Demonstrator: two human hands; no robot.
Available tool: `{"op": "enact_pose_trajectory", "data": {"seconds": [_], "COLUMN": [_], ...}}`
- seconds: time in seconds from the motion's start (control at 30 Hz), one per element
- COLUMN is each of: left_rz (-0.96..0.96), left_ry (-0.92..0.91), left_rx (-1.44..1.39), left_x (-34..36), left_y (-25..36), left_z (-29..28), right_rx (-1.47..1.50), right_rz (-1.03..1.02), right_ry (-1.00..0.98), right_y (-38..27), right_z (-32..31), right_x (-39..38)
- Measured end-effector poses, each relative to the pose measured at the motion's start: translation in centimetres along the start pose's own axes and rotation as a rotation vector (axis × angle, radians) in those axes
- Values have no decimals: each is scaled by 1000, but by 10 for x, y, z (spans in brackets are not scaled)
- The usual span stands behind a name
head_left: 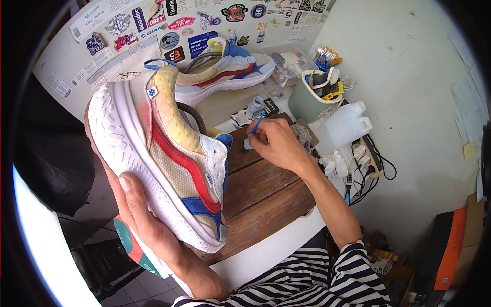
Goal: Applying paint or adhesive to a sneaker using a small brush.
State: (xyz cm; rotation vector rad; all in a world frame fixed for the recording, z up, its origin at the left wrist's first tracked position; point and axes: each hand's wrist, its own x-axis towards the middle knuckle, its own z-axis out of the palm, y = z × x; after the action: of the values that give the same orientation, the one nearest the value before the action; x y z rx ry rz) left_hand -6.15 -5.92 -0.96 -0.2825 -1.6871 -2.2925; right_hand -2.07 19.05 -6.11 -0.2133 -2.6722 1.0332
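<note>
My left hand (pixel 146 215) is wrapped under and along the white sole of a multicoloured sneaker (pixel 181 166), with cream mesh, red stripe, blue toe and yellow padded collar, held upright at centre-left. My right hand (pixel 271 140) pinches a thin blue applicator (pixel 260 118) with its tip down at a small dark container (pixel 247 145) on the wooden board (pixel 263 199). The container's contents are partly hidden by my fingers. Just beyond stands a small grey bottle (pixel 255 106) beside a black-and-white packet. A matching second sneaker (pixel 220 82) rests at the back.
A green bucket of brushes (pixel 307 105), a clear box (pixel 284 64), a white jug (pixel 342 125), crumpled white tissue (pixel 335 163) and a power strip (pixel 373 158) crowd the right. A sticker-covered panel (pixel 102 66) backs the table; boxes (pixel 450 245) stand low at far right.
</note>
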Motion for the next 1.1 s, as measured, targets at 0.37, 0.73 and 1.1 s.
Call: {"op": "enact_pose_trajectory", "data": {"seconds": [0.37, 0.73, 1.1], "left_rz": [-22, 0, 37], "left_ry": [-1, 5, -33], "left_rx": [50, 52, 57], "left_x": [-1, -1, 0], "left_y": [5, 3, 4], "left_z": [2, 1, 2], "right_rx": [3, -53, -72], "right_rz": [-34, -235, -268], "right_ry": [-14, 210, 186], "right_y": [3, 24, 23], "right_z": [0, 10, 9], "right_x": [-4, -46, -55]}}
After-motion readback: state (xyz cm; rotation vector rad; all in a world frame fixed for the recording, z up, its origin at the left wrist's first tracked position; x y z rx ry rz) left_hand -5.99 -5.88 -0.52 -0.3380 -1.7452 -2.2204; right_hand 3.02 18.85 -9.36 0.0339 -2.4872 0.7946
